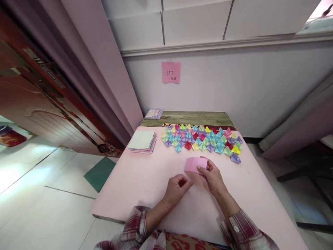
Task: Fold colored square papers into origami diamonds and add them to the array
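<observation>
A small pink sheet of paper [193,164], wider than it is tall, is held up over the table by my right hand [213,176]. The right thumb lies on its near face and the fingers are behind it. Just below and to the left of the sheet is my left hand [177,189], apart from it. Its fingers are curled in and meet near the thumb tip, with nothing visible in them. Beyond the hands, many small folded paper boats [203,137] in several colours stand in rows. A stack of square coloured paper [142,140], pale green on top, lies at the left.
The table has a pale pink cover [151,173]. At its far left corner sits a small printed pad [154,114]. A pink note [171,72] with handwriting is stuck on the wall. A dark green sheet [100,173] lies on the tiled floor, near the wooden door [52,114].
</observation>
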Tool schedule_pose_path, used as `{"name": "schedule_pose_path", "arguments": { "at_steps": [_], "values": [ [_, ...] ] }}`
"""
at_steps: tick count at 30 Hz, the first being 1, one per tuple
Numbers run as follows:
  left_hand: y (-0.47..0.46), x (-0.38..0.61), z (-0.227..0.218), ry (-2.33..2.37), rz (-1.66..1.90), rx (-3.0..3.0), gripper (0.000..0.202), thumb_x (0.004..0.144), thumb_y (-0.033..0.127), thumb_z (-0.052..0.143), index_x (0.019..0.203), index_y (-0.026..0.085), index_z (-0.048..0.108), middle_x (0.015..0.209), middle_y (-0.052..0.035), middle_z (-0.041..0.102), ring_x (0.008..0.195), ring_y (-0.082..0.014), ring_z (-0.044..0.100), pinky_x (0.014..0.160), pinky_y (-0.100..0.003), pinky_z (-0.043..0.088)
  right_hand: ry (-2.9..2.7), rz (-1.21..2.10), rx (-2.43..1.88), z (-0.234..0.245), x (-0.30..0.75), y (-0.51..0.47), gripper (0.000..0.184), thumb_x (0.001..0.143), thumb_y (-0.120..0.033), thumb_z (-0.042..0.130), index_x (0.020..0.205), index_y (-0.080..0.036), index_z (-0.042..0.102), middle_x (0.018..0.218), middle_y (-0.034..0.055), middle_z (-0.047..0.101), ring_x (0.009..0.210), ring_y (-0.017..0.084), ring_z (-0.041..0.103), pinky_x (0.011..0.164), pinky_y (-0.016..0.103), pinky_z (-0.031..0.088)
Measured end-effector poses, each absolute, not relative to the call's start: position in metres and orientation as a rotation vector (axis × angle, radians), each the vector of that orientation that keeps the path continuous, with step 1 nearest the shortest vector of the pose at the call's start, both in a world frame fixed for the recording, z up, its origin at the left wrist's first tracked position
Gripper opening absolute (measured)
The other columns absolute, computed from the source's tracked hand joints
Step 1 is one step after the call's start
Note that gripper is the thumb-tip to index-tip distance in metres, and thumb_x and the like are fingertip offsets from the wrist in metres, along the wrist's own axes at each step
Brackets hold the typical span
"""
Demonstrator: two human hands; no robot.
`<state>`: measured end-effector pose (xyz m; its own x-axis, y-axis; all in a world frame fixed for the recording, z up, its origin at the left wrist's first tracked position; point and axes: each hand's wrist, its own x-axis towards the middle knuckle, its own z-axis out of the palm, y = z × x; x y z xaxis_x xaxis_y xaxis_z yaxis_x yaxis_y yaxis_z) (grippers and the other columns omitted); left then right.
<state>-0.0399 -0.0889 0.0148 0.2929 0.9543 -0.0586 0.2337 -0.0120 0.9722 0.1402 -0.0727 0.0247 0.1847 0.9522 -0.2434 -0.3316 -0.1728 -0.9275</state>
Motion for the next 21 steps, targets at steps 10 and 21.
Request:
{"name": "schedule_pose_path", "arguments": {
  "at_steps": [10, 21],
  "values": [
    [-0.075, -0.001, 0.071, 0.832, 1.111, 0.341, 0.037, 0.066, 0.032, 0.083, 0.094, 0.012, 0.069, 0.094, -0.0094, 0.071, 0.084, -0.0182, 0.065, 0.079, -0.032, 0.054, -0.641, 1.3, -1.111, 0.061, 0.119, -0.099, 0.057, 0.072, -0.039, 0.078, 0.122, -0.022, 0.057, 0.077, -0.0021, 0.066, 0.068, 0.015, 0.061, 0.06, 0.025, 0.051],
    [-0.08, -0.019, 0.095, 1.06, 1.106, 0.571, 0.043, 0.062, 0.038, 0.083, 0.089, 0.007, 0.068, 0.075, -0.0076, 0.07, 0.06, -0.0161, 0.062, 0.049, -0.027, 0.054, -1.654, 0.719, -1.07, 0.072, 0.155, -0.115, 0.044, 0.089, -0.014, 0.054, 0.13, -0.031, 0.057, 0.103, 0.0033, 0.069, 0.085, 0.016, 0.066, 0.077, 0.03, 0.053]
  ]
}}
